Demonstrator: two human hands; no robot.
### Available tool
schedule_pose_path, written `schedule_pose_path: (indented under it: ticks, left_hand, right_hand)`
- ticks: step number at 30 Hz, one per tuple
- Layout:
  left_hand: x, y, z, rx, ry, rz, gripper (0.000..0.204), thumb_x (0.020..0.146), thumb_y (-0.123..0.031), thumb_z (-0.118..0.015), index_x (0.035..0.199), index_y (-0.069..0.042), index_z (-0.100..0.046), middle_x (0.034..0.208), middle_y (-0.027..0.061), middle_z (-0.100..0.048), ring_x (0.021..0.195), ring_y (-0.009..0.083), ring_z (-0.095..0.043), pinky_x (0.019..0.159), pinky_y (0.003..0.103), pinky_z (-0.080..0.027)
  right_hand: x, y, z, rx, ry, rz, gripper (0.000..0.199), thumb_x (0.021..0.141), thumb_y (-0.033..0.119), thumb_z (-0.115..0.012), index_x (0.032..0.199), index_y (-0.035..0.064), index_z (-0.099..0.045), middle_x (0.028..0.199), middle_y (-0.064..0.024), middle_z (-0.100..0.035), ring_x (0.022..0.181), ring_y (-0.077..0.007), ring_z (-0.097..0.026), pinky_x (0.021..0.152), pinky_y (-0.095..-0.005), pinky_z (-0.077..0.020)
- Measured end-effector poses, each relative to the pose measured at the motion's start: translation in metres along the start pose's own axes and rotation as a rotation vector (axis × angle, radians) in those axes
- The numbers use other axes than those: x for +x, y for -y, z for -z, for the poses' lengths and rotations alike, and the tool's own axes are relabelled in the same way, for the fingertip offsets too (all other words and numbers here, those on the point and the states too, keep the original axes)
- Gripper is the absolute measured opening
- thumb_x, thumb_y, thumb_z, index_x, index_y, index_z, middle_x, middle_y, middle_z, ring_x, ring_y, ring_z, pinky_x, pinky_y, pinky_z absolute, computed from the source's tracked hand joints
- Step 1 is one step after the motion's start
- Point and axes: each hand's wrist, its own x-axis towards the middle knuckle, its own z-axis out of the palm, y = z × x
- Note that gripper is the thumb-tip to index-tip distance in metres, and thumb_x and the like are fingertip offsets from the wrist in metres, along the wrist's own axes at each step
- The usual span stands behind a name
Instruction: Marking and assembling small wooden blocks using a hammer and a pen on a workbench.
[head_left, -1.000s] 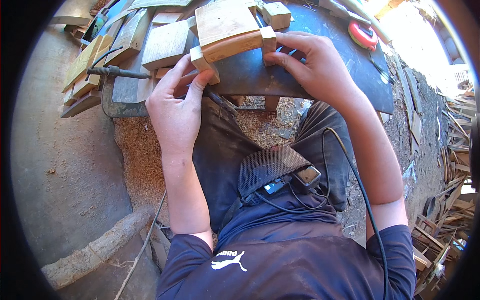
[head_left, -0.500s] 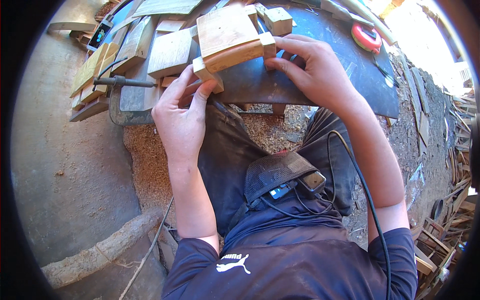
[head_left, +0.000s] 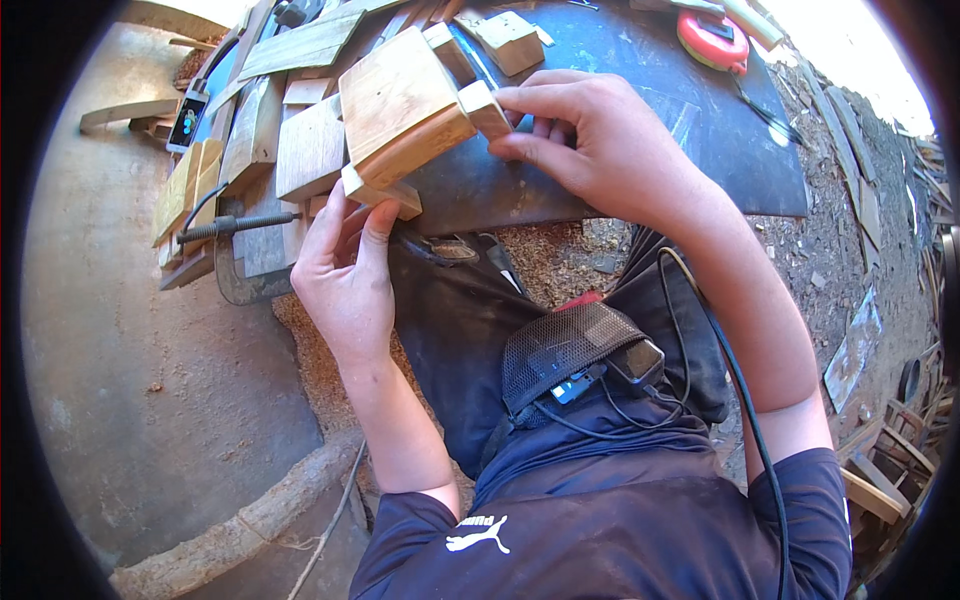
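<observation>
- Wooden block assembly [head_left: 405, 110] sits on the dark worktop [head_left: 700, 150], at its near edge.
- Left hand [head_left: 345, 270] pinches the assembly's lower small piece.
- Right hand [head_left: 600, 150] grips its right end piece.
- Red tape measure [head_left: 712, 40] lies beyond the assembly.

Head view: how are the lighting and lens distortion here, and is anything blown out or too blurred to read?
Head view: hard sun, sharp on the wooden block held by the left hand and right hand; top-right ground is blown out beyond the red tape measure; fisheye bends the dark work board edges, black rim all round.
</observation>
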Motion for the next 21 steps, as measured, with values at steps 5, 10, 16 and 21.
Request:
schedule_pose_path:
  ticks: [5, 10, 16, 21]
  left_hand:
    - [-0.002, -0.001, -0.002, -0.082, 0.003, -0.021, 0.046, 0.092, -0.013, -0.081, 0.134, 0.0, -0.068, 0.107, 0.0073, -0.077, 0.097, 0.0115, -0.069, 0.089, 0.027, -0.054]
    - [-0.002, -0.003, -0.002, -0.066, 0.021, -0.032, 0.041, 0.094, -0.012, -0.08, 0.132, 0.001, -0.07, 0.105, 0.0055, -0.077, 0.095, 0.0093, -0.068, 0.088, 0.026, -0.053]
    - [-0.001, -0.002, 0.002, -0.087, 0.047, 0.001, 0.044, 0.094, -0.013, -0.08, 0.134, 0.001, -0.068, 0.104, 0.0063, -0.077, 0.094, 0.0099, -0.069, 0.087, 0.026, -0.054]
    - [-0.016, -0.037, -0.014, 0.165, -0.183, -0.162, 0.036, 0.09, -0.009, -0.08, 0.124, 0.0, -0.073, 0.105, 0.0087, -0.076, 0.095, 0.0173, -0.07, 0.086, 0.032, -0.054]
  right_hand:
    - [-0.001, -0.005, -0.004, -0.004, -0.01, 0.029, 0.024, 0.085, 0.02, -0.078, 0.101, 0.0014, -0.076, 0.091, -0.0185, -0.071, 0.089, -0.0391, -0.068, 0.083, -0.0462, -0.0546]
    - [-0.002, -0.005, -0.005, -0.005, -0.03, 0.069, 0.024, 0.084, 0.019, -0.077, 0.1, 0.0007, -0.077, 0.093, -0.0199, -0.071, 0.092, -0.041, -0.068, 0.086, -0.0483, -0.0541]
    - [0.004, 0.01, 0.013, 0.4, 0.101, -0.288, 0.021, 0.089, 0.016, -0.076, 0.102, -0.0006, -0.076, 0.099, -0.0172, -0.075, 0.088, -0.0254, -0.073, 0.082, -0.0378, -0.0569]
    - [-0.004, 0.004, 0.039, 0.81, -0.004, -0.195, 0.055, 0.098, 0.018, -0.07, 0.145, -0.0032, -0.049, 0.11, -0.0179, -0.075, 0.097, -0.0188, -0.072, 0.078, -0.0295, -0.057]
